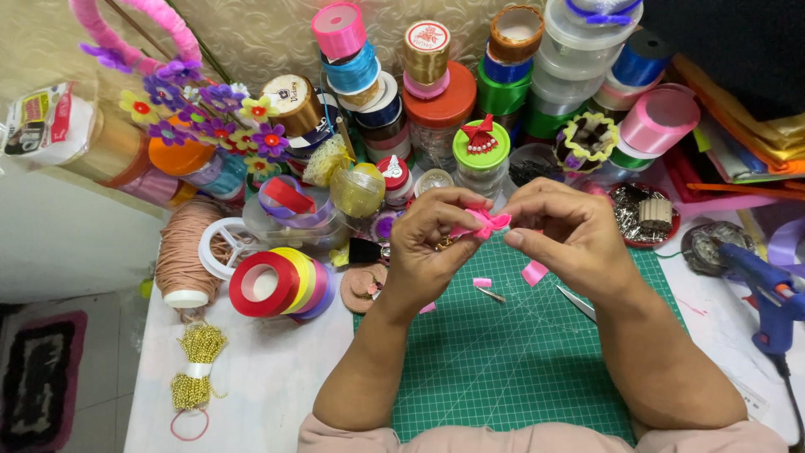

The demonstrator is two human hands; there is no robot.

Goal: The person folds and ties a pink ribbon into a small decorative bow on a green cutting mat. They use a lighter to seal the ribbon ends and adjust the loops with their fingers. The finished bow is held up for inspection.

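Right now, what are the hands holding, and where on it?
A small pink ribbon piece, pinched between the fingertips of the left hand and right hand, one at each end, above the green cutting mat.

Bare green cutting mat below, ribbon spools crowding behind.

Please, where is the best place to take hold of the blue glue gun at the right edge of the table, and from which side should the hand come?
Probably the handle of the blue glue gun, taken from the right. The gun lies on the table with its nozzle towards the green cutting mat and its cord trailing towards the near edge. The handle is the thick, bare part, away from the tip, which may be hot.
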